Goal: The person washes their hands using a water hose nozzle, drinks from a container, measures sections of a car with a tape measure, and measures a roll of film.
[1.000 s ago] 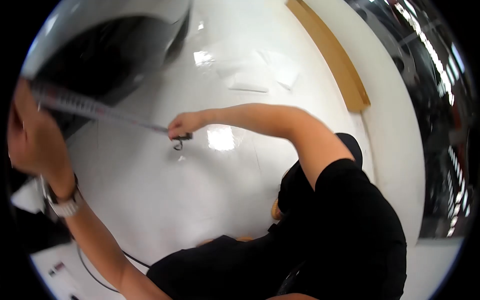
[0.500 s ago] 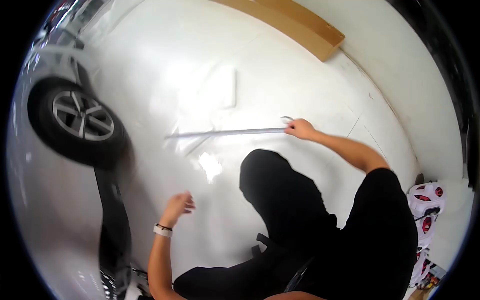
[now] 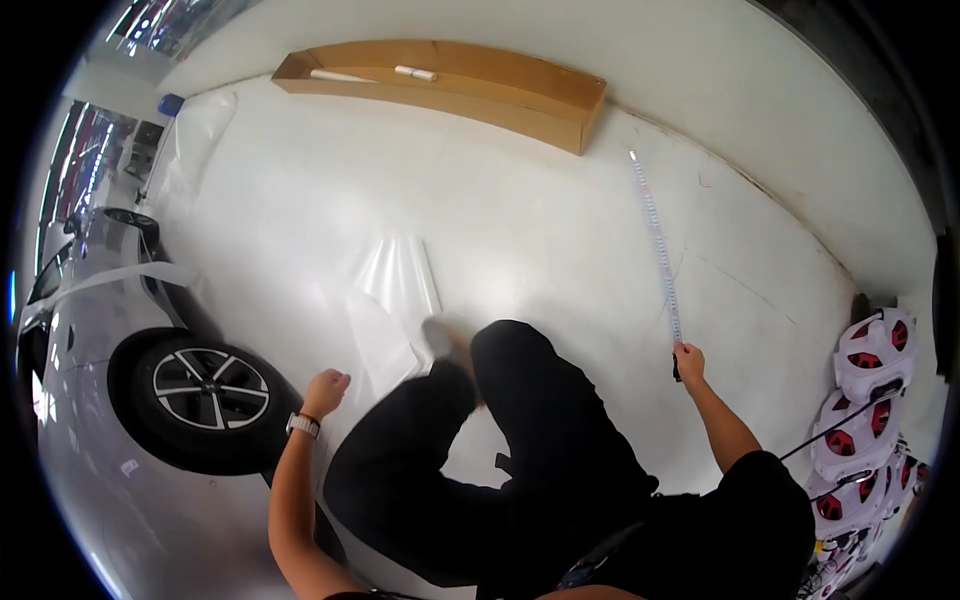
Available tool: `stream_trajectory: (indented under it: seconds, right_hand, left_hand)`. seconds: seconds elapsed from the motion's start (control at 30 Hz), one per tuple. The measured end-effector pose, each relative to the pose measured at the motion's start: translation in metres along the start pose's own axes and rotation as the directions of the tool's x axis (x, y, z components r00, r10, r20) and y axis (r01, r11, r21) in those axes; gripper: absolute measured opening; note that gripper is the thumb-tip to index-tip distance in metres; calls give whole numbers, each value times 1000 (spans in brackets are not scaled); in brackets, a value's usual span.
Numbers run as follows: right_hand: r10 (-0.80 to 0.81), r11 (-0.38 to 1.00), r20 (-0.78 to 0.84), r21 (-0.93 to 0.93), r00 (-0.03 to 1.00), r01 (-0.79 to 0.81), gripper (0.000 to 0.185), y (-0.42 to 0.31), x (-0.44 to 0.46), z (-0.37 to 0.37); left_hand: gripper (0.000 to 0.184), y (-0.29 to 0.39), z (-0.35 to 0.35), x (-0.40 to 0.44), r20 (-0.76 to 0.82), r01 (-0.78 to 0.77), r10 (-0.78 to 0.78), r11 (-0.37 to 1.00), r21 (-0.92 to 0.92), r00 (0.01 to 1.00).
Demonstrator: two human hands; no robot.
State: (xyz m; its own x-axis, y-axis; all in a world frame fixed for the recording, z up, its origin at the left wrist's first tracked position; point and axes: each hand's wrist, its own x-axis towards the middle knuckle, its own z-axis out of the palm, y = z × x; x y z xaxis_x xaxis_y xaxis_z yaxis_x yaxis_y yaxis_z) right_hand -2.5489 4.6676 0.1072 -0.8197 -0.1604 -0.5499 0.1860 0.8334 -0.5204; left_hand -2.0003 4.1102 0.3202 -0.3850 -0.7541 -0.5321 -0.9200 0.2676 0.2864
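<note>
My right hand (image 3: 688, 362) is closed around the black case of a tape measure (image 3: 664, 262). Its blade sticks out far from the hand, above the white floor, and its tip is near the end of the cardboard box. My left hand (image 3: 327, 392) is held above the floor beside the car's wheel (image 3: 210, 388), with its fingers curled in; nothing shows in them. A clear plastic sheet (image 3: 385, 300) lies on the floor between my hands, close to my foot.
A long open cardboard box (image 3: 450, 95) with white rolls inside lies along the wall. The silver car (image 3: 100, 400) stands at the left. White and red cased items (image 3: 872, 355) with cables are stacked at the right. More plastic film (image 3: 195, 145) lies at the far left.
The view has turned away from close beside the car. My right hand has swung the tape measure to the right, its blade now pointing toward the wall. My left hand has come off the blade and closed.
</note>
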Motion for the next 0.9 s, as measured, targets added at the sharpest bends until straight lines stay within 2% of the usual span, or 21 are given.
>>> stream_trajectory:
  seconds: [0.03,0.07,0.13,0.2,0.27,0.33,0.37,0.4,0.43,0.47,0.53,0.57,0.6,0.63,0.67,0.7,0.73,0.8,0.83,0.87,0.9]
  right_hand:
    - [-8,1000,-33,1,999,9,42,-7,15,5]
    - [-10,1000,-69,1,998,10,42,-4,23,13]
    - [23,1000,-72,23,997,-22,42,-16,53,28]
    - [43,998,-74,38,996,-40,42,-44,86,44]
    - [1,999,-126,49,992,5,42,-76,118,52]
    - [21,996,-115,92,993,-10,41,-107,150,62]
    - [-26,995,-108,93,994,36,40,-117,172,68]
    - [-67,993,-98,93,993,76,40,-122,189,74]
    - [-106,988,-35,106,994,109,40,-131,199,72]
    - [-94,990,-29,101,995,97,40,-135,207,72]
    - [-128,991,102,43,986,125,41,-145,218,64]
    - [-113,993,141,3,984,114,41,-148,223,56]
    - [-99,993,181,-43,978,109,41,-147,225,44]
    - [-87,996,232,-10,969,92,40,-151,221,25]
    - [-30,999,222,23,975,26,40,-157,216,7]
    - [16,999,228,34,974,-24,40,-144,214,-15]
    - [-25,999,204,-20,979,29,39,-148,207,-41]
    - [132,988,82,-96,988,-124,33,-125,185,-95]
    - [90,972,35,-222,995,-80,35,-126,168,-126]
    - [252,961,-15,-111,968,-252,40,-125,148,-149]
    - [143,939,-104,-299,984,-168,42,-83,133,-180]
  left_hand:
    - [38,16,-9,22,90,-12,8,999,40,996]
    - [38,27,-9,45,92,-17,12,998,53,996]
    - [38,59,-8,92,196,-207,163,951,231,967]
    - [38,105,-14,139,186,-163,126,966,200,974]
    - [38,138,-19,195,108,-186,174,976,110,979]
    - [37,166,-30,265,-9,-277,281,950,141,960]
    - [36,182,-40,308,-107,-327,346,931,161,932]
    - [35,198,-50,351,-196,-372,406,909,188,893]
    - [32,221,-60,391,-365,-410,455,891,197,813]
    - [29,245,-73,434,-446,-456,525,851,262,724]
    - [26,298,-100,526,-604,-487,518,842,233,606]
    - [25,325,-119,571,-599,-479,535,835,269,596]
    - [25,342,-125,620,-692,-548,587,772,322,420]
    - [28,365,-137,652,-659,-511,561,807,297,502]
    - [29,392,-145,676,-676,-381,467,879,287,569]
    - [32,403,-155,711,-511,-280,480,863,420,713]
    - [46,386,-148,798,-485,-155,308,932,329,818]
    - [62,371,-147,879,-428,40,213,859,510,878]
    - [75,370,-152,901,-304,61,136,826,560,943]
    - [75,376,-154,905,-294,55,139,823,566,946]
    - [82,383,-156,893,-327,168,18,831,530,945]
